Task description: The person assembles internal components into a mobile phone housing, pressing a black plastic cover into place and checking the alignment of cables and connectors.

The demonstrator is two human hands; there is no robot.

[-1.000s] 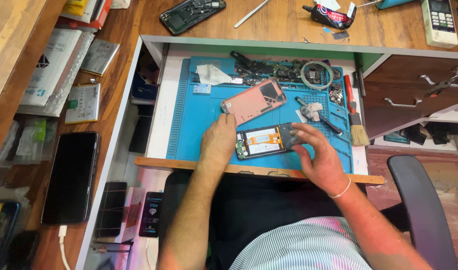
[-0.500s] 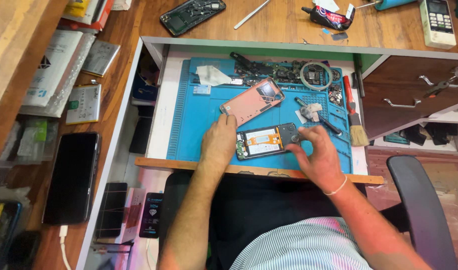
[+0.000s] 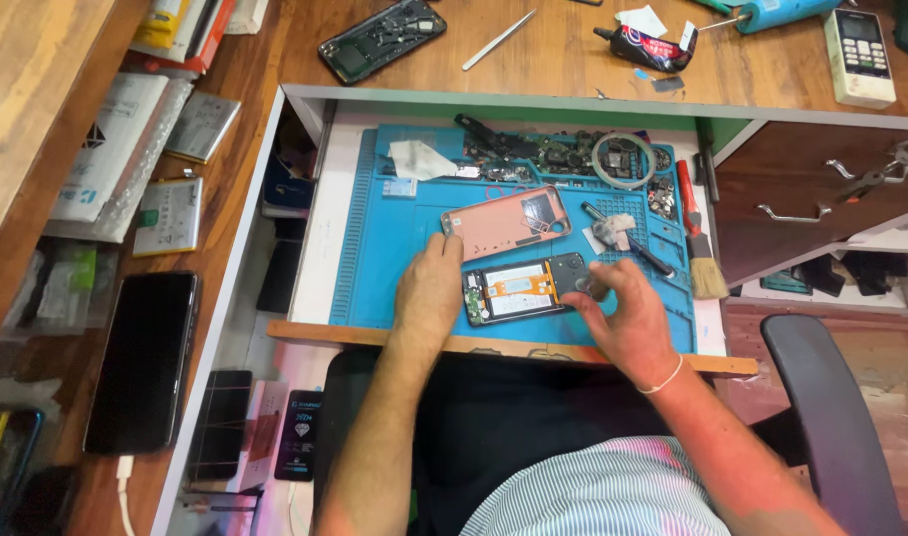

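Opened phone lies flat on blue ribbed mat, worktop centre. Left hand steadies its left end, fingers flat, gripping nothing. Right hand fingertips pinch its right end. Pink back cover just behind; brush, tape ring nearby.

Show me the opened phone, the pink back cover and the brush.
opened phone (image 3: 518, 290), head view, on its orange middle part
pink back cover (image 3: 499, 223), head view, on its flat middle
brush (image 3: 709, 280), head view, on its bristles
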